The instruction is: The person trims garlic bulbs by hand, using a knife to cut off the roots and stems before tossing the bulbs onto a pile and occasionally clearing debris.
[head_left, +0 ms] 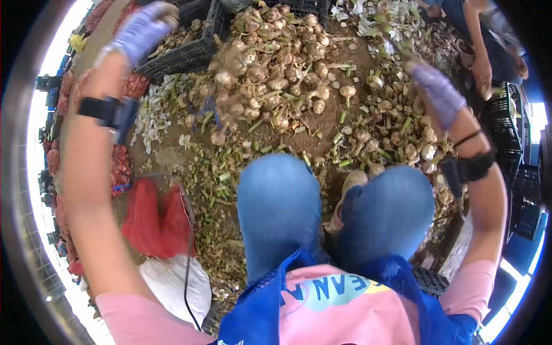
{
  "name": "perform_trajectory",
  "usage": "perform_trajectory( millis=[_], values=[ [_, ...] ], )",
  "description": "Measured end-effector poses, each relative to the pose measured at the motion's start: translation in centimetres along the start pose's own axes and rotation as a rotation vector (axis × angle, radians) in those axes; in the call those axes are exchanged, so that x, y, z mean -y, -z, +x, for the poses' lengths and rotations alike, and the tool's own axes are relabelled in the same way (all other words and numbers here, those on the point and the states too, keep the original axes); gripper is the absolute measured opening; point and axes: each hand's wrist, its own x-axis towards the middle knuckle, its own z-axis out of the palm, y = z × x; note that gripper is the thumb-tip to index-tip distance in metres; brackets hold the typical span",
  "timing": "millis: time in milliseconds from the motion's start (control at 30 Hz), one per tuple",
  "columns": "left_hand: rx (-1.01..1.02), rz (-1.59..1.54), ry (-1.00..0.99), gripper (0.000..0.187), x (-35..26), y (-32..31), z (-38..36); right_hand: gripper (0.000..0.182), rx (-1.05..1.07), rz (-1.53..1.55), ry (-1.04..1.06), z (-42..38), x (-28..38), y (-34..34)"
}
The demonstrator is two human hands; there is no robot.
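Observation:
I sit on the ground with my knees in blue jeans in front of a heap of garlic bulbs (270, 57). My left hand (141, 31), in a purple glove, reaches far out over a black plastic crate (190, 49) that holds garlic; its fingers are blurred and look curled, and whether anything is in them is unclear. My right hand (437, 92), also gloved, is raised over scattered bulbs and cut stalks (397, 126) at the right, with a blurred stalk or bulb at its fingertips. Both wrists carry black bands.
Red mesh sacks (152, 221) and a white bag (175, 284) lie by my left leg. More filled red sacks line the left edge. Black crates (517, 190) stand at the right. Another person's arm (480, 52) shows at the top right. Green stalk trimmings litter the dirt.

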Motion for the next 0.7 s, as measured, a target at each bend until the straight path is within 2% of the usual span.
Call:
perform_trajectory(
  millis=[33,100,133,200,233,333,367,433,467,500,533,567,600,633,667,700],
  values=[
    [-0.006,0.166,-0.279,0.019,4.2,-4.9,2.5,0.072,0.002,0.016,-0.055,2.3,-3.1,-0.1],
    [0.134,0.113,-0.089,0.021,1.0,-12.5,2.7,0.067,0.003,0.049,-0.165,6.9,-9.2,-0.2],
    [0.201,0.099,-0.016,0.023,0.0,-15.7,3.3,0.065,0.010,0.015,-0.155,9.0,-12.8,-0.1],
    [0.357,0.104,0.067,0.030,-1.2,-21.0,5.2,0.061,-0.028,0.139,-0.290,10.2,-16.5,-1.3],
    [0.280,0.093,-0.008,0.034,0.6,-25.1,6.5,0.059,-0.052,0.196,-0.358,10.5,-17.8,-1.6],
    [0.433,-0.162,0.111,0.029,0.0,-32.6,7.3,0.056,0.012,0.389,-0.575,11.8,-19.9,-2.0],
    [0.460,-0.179,0.086,0.028,-0.9,-34.0,7.2,0.058,-0.055,0.474,-0.572,13.1,-22.0,-2.7],
    [0.462,-0.177,0.037,0.025,-2.7,-36.3,5.8,0.059,-0.090,0.425,-0.548,13.8,-24.3,-3.2],
    [0.447,-0.184,-0.021,0.027,-2.8,-37.8,5.2,0.059,-0.105,0.396,-0.535,13.9,-24.2,-4.0],
    [0.405,-0.132,-0.054,0.029,-2.4,-39.7,4.9,0.060,-0.123,0.473,-0.644,13.7,-24.1,-4.7],
    [0.359,-0.081,-0.083,0.031,-1.8,-42.1,4.5,0.061,-0.104,0.443,-0.651,13.5,-24.3,-5.5],
    [0.345,0.027,-0.129,0.038,-1.5,-43.6,4.3,0.061,-0.084,0.415,-0.652,13.4,-24.6,-6.3],
    [0.438,0.131,-0.126,0.044,-1.0,-44.9,4.2,0.062,-0.062,0.389,-0.652,13.0,-24.8,-7.3],
    [0.532,0.236,-0.121,0.050,-1.6,-44.9,4.0,0.064,-0.112,0.550,-0.617,12.1,-23.8,-8.7],
    [0.625,0.343,-0.113,0.056,-2.0,-44.9,3.9,0.064,0.050,0.465,-0.600,11.2,-23.6,-8.9],
    [0.651,0.385,-0.093,0.052,-2.5,-44.8,3.9,0.064,0.211,0.381,-0.581,10.4,-23.4,-9.0]
  ],
)
